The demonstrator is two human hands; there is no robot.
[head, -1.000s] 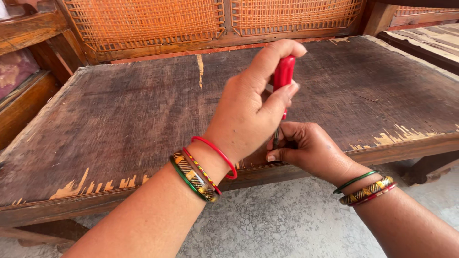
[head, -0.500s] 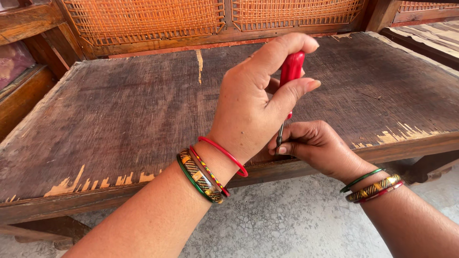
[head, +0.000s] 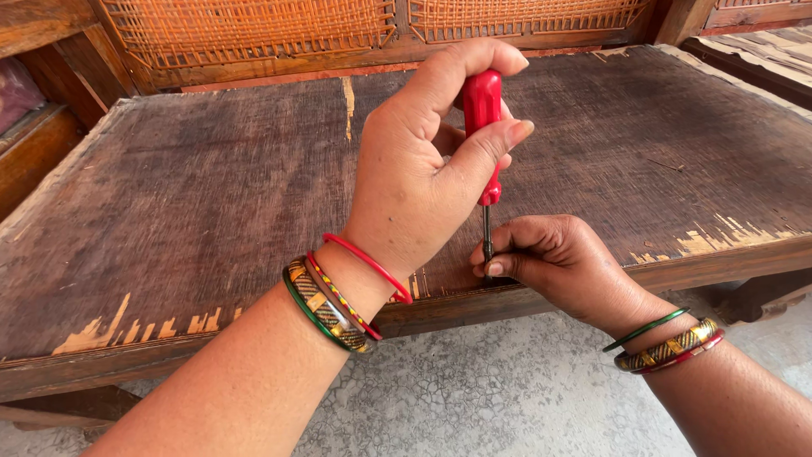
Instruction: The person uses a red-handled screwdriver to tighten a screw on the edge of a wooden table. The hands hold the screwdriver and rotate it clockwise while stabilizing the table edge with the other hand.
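screwdriver's gone more upright and the grip has crept up the handle

compared with a second ago the left hand (head: pixel 414 178) has shifted so its fingers (head: pixel 491 148) are closed round the red handle of the screwdriver (head: pixel 484 127), which stands nearly vertical now, looks like it's being turned. the right hand (head: pixel 554 262) pinches the thin dark shaft low down, tip at the front edge of the worn wooden counter (head: pixel 211 211), whose veneer is chipped along that edge. cane panels (head: pixel 254 30) behind, concrete floor (head: pixel 474 389) below.
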